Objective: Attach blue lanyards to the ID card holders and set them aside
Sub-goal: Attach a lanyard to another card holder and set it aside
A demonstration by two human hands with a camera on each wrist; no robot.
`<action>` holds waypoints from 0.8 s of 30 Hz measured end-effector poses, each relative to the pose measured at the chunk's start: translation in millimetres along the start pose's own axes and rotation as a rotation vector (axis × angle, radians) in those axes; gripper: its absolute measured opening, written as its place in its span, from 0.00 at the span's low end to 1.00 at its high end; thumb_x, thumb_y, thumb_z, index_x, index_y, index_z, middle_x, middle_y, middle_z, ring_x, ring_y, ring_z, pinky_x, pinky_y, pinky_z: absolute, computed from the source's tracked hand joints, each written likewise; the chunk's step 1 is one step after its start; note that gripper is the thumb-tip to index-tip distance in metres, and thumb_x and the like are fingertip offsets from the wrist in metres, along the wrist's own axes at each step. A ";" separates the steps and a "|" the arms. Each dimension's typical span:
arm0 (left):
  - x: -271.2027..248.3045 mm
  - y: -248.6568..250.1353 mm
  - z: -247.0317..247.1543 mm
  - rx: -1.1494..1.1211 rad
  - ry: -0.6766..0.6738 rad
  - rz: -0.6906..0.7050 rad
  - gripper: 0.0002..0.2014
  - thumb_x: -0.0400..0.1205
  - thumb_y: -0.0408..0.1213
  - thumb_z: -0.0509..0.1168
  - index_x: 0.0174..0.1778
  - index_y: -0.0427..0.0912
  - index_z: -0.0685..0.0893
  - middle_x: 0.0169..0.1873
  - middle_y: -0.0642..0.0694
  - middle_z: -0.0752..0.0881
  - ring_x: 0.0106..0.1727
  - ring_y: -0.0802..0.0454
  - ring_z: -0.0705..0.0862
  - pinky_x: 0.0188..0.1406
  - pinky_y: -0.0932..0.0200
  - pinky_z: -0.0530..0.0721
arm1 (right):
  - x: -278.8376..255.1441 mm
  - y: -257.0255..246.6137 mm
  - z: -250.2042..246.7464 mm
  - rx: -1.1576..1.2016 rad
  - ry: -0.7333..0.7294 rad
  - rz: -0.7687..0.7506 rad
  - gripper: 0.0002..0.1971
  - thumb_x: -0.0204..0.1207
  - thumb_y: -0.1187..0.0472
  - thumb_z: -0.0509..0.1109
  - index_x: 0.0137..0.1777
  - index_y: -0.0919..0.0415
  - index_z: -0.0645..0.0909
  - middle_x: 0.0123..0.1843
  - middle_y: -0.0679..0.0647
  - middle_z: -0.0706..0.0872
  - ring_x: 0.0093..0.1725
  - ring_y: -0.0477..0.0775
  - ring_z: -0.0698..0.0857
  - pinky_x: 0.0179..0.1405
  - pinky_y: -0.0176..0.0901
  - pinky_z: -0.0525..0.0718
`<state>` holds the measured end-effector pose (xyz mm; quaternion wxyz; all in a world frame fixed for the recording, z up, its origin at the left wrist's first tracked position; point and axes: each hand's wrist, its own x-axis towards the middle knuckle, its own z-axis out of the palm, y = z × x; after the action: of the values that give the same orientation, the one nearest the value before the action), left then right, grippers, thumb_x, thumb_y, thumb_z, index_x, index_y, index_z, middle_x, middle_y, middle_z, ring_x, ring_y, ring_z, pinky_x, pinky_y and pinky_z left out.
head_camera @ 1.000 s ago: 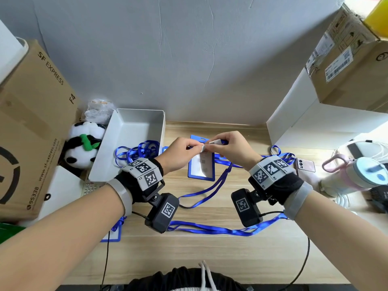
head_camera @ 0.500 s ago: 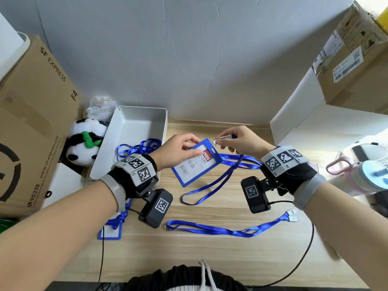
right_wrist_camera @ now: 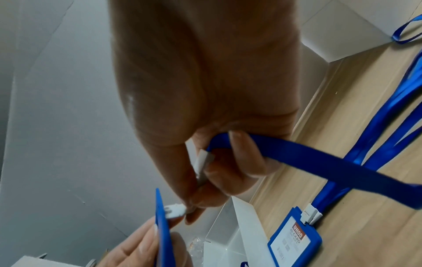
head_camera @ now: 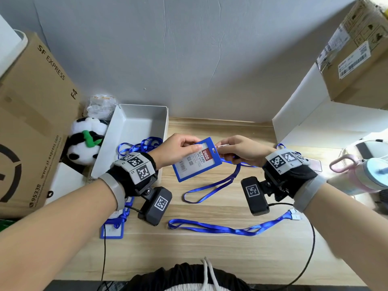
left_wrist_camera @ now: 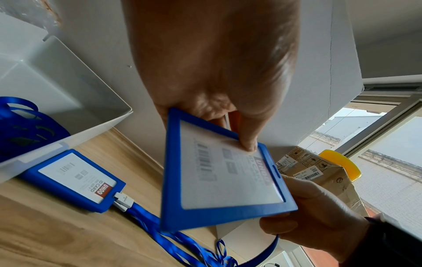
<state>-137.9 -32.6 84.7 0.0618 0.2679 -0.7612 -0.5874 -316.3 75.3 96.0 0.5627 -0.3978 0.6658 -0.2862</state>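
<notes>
My left hand [head_camera: 178,151] pinches the ID card holder [head_camera: 197,159] above the desk, slot end at 3 o'clock, facing the lanyard clip [head_camera: 222,146] pinched in my right hand [head_camera: 241,151], just beside the slot.

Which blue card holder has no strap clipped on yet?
The card holder held up by the left hand. The right hand holds a clip by its slot; the holder on the table has its strap.

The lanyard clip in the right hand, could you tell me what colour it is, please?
White, on the clip the right hand pinches; the right wrist view shows it best.
</notes>
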 end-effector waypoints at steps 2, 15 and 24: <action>0.3 1.3 -0.1 0.005 -0.014 -0.003 0.09 0.84 0.33 0.61 0.57 0.48 0.82 0.42 0.58 0.85 0.37 0.75 0.83 0.38 0.78 0.79 | -0.2 0.1 -1.0 0.037 -0.030 0.004 0.11 0.83 0.68 0.59 0.41 0.61 0.79 0.20 0.41 0.76 0.20 0.40 0.67 0.17 0.28 0.58; 5.4 -2.8 -1.1 0.074 0.003 -0.030 0.13 0.84 0.34 0.61 0.63 0.40 0.83 0.47 0.50 0.87 0.40 0.68 0.83 0.37 0.79 0.78 | 1.1 -0.9 -1.2 0.032 -0.060 0.012 0.12 0.82 0.69 0.59 0.39 0.61 0.78 0.22 0.42 0.77 0.20 0.40 0.67 0.18 0.28 0.59; 6.7 -5.5 0.0 0.140 0.046 -0.016 0.13 0.85 0.34 0.60 0.62 0.39 0.83 0.47 0.46 0.87 0.42 0.63 0.82 0.36 0.78 0.77 | -1.7 -6.7 8.2 -0.139 0.025 -0.045 0.10 0.79 0.53 0.67 0.39 0.57 0.81 0.24 0.43 0.74 0.22 0.42 0.68 0.21 0.33 0.63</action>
<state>-141.7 -36.7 78.2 0.0559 0.2909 -0.7965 -0.5270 -306.8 73.8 100.7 0.5189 -0.4472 0.6819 -0.2567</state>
